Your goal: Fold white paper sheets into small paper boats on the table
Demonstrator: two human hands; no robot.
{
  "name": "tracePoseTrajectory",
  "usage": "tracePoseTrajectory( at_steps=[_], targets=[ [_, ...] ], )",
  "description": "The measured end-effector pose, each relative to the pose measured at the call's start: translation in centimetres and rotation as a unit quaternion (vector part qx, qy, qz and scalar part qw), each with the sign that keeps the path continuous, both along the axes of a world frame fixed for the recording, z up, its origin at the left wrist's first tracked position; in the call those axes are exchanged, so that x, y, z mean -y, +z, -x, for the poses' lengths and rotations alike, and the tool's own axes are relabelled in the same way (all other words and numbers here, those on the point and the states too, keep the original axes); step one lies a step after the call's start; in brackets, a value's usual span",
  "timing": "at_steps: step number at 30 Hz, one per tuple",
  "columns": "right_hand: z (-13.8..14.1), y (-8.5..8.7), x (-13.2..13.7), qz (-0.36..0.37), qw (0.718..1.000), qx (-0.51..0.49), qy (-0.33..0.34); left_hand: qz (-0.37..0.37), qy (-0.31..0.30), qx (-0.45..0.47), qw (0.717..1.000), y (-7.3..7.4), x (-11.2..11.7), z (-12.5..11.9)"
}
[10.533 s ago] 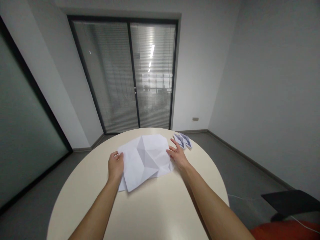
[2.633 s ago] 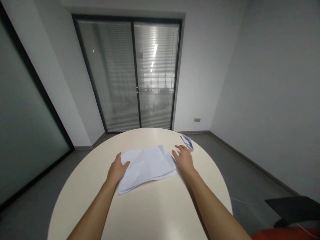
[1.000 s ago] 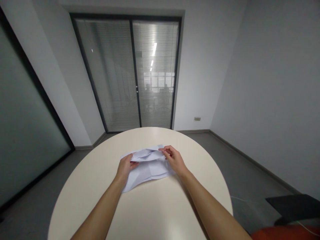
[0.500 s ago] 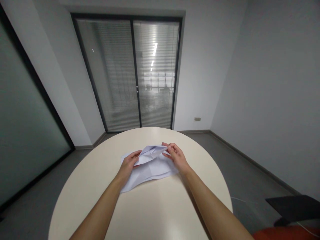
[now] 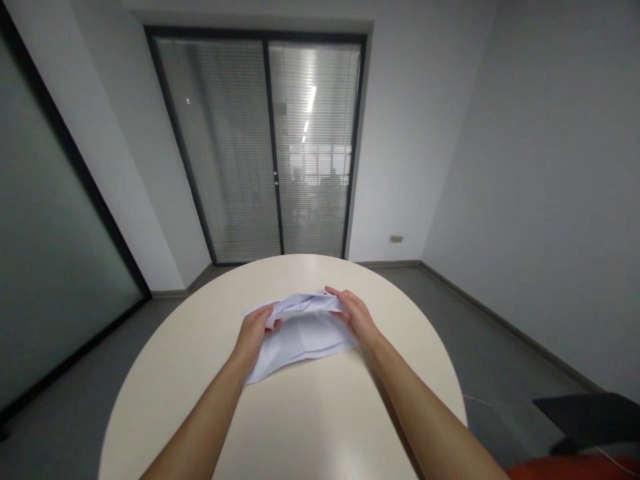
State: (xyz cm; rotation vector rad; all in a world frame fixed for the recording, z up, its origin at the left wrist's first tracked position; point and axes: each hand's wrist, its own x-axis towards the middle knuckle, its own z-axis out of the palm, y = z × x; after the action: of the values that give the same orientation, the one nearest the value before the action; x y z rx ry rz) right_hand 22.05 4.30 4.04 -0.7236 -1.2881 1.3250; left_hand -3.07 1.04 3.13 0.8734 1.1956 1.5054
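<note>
A creased white sheet of paper (image 5: 300, 333) lies on the round cream table (image 5: 310, 413), its far part raised off the surface into a fold. My left hand (image 5: 257, 330) grips the paper's left end with curled fingers. My right hand (image 5: 353, 313) holds the raised right end, fingers closed over the fold. The two hands face each other across the sheet.
The table's far rim (image 5: 300, 259) curves just beyond the paper. Behind it stand glass sliding doors with blinds (image 5: 265, 147). A dark chair part (image 5: 590, 413) and something red (image 5: 575, 467) sit at the lower right, off the table.
The sheet lay flat under both hands; both have since lifted its far part into a fold. In the last half second the raised fold came lower. The small folded piece at right is no longer seen.
</note>
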Motion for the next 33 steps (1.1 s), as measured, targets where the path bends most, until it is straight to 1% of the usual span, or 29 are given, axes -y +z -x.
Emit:
tracePoseTrajectory(
  at_steps=[2,4,7,9,12,15,17,18,20,22,24,27,29,31,33],
  targets=[
    [0.0,-0.5,-0.3,-0.009,1.0,0.023,-0.002,-0.022,-0.01,-0.036,0.999,-0.1,0.0,0.1],
    [-0.1,-1.0,-0.6,-0.05,0.997,0.05,-0.012,-0.041,-0.015,-0.066,0.997,-0.1,0.0,0.3],
    [-0.1,-1.6,-1.0,-0.121,0.989,0.082,-0.033,-0.064,0.001,-0.097,0.993,0.1,0.2,0.4],
    [-0.2,-2.0,-1.1,-0.15,0.981,0.116,-0.038,-0.072,0.016,-0.113,0.991,0.3,0.4,0.3],
    [-0.3,-2.3,-1.0,-0.195,0.96,0.193,-0.065,-0.075,0.027,-0.144,0.986,0.6,0.6,0.2],
    [-0.4,-1.9,-0.6,-0.251,0.926,0.268,-0.084,-0.08,0.023,-0.179,0.98,0.9,0.6,0.0],
    [-0.5,-1.6,-0.4,-0.271,0.91,0.299,-0.093,-0.086,0.02,-0.194,0.977,1.1,0.5,0.0],
    [-0.5,-1.5,-0.4,-0.271,0.908,0.304,-0.101,-0.092,0.019,-0.198,0.976,1.1,0.5,0.0],
    [-0.5,-1.5,-0.6,-0.251,0.914,0.297,-0.118,-0.108,0.016,-0.194,0.975,1.0,0.4,0.0],
    [-0.5,-1.8,-1.0,-0.214,0.928,0.275,-0.13,-0.125,0.004,-0.178,0.976,0.7,0.3,-0.1],
    [-0.4,-2.1,-1.4,-0.176,0.944,0.245,-0.133,-0.141,-0.023,-0.159,0.977,0.4,0.3,-0.2],
    [-0.3,-2.4,-1.6,-0.13,0.963,0.199,-0.127,-0.162,-0.078,-0.142,0.973,0.0,0.5,-0.5],
    [-0.2,-2.3,-1.5,-0.108,0.971,0.181,-0.117,-0.169,-0.111,-0.139,0.969,-0.1,0.9,-0.7],
    [-0.2,-2.1,-1.3,-0.095,0.975,0.172,-0.102,-0.167,-0.127,-0.14,0.968,-0.1,1.2,-0.8],
    [-0.1,-1.8,-1.0,-0.09,0.979,0.162,-0.088,-0.157,-0.123,-0.141,0.97,0.1,1.4,-0.8]
  ],
)
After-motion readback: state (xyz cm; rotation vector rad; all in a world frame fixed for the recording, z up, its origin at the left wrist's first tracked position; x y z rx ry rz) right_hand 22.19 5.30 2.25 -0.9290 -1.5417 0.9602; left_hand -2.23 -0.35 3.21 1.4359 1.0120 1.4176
